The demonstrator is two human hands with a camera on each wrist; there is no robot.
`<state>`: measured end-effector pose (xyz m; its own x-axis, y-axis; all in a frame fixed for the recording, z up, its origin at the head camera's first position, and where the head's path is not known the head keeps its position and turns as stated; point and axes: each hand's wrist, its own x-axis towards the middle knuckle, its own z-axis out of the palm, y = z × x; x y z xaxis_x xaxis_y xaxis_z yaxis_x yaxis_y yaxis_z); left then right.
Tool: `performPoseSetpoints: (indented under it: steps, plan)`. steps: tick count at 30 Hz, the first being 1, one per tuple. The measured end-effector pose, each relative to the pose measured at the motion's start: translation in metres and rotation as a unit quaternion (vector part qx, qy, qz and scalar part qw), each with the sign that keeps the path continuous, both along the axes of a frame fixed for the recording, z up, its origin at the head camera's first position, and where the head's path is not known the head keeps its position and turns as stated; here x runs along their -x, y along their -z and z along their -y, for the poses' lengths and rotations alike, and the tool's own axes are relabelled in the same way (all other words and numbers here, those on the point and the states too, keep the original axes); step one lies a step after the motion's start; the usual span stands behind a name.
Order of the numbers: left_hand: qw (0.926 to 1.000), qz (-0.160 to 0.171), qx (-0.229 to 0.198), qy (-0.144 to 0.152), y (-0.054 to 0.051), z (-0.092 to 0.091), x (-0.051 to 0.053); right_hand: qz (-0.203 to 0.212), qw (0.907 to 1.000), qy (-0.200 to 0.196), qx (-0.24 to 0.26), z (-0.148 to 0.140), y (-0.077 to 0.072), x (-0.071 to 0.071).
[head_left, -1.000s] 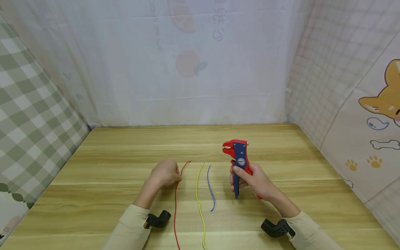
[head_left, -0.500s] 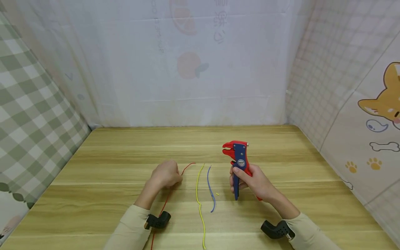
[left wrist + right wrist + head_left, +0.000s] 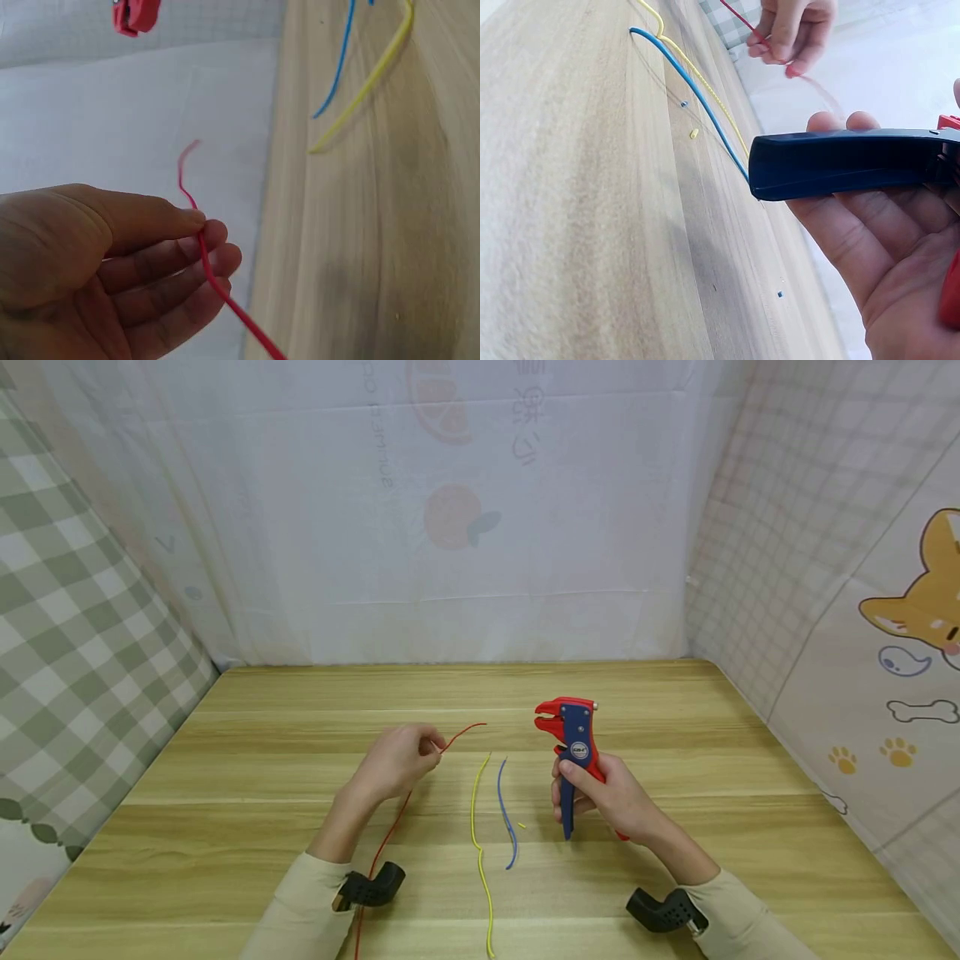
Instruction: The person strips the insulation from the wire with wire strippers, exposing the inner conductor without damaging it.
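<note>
My left hand (image 3: 401, 762) pinches a red wire (image 3: 244, 319) between thumb and forefinger, a short way below its tip. The free end of the wire curves up and to the right, while the rest trails toward the near edge under my wrist. In my right hand (image 3: 611, 795) I hold a wire stripper (image 3: 577, 727) with red jaws and blue and red handles; its jaws point left and stand apart. Between the hands a long yellow wire (image 3: 473, 810) and a shorter blue wire (image 3: 501, 797) lie on the wooden table (image 3: 285, 710).
A small yellow scrap (image 3: 522, 825) lies right of the blue wire. Tiny blue bits (image 3: 780, 294) are scattered on the table too. A white curtain (image 3: 300, 527) closes off the back, and a green checked cloth (image 3: 75, 568) hangs at the left.
My left hand has raised the red wire and brought its tip to the right and farther back. The wire's near part has swung left. My right hand and the wire stripper have barely moved.
</note>
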<state>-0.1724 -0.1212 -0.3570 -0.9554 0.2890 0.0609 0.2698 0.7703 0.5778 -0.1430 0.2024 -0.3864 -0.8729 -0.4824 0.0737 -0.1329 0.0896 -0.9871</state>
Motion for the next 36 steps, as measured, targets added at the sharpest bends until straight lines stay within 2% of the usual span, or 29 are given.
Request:
performPoseSetpoints:
  steps: [4, 12, 24, 36]
  plan:
    - [0.9987, -0.011, -0.040, 0.028, -0.005, -0.004, -0.003, -0.001, 1.0000, -0.001, 0.000, 0.000, 0.000, 0.000]
    - [0.9931, -0.023, -0.101, 0.054, -0.013, -0.017, -0.010, -0.006, 1.0000, -0.006, 0.001, -0.001, 0.000, -0.001]
    - [0.9862, -0.075, -0.120, 0.086, -0.017, -0.026, -0.019, -0.011, 0.9996, -0.026, 0.009, -0.002, -0.003, -0.001]
    - [0.9852, -0.071, -0.120, 0.100, -0.019, -0.031, -0.023, -0.016, 0.9991, -0.039, 0.008, -0.001, -0.001, -0.003]
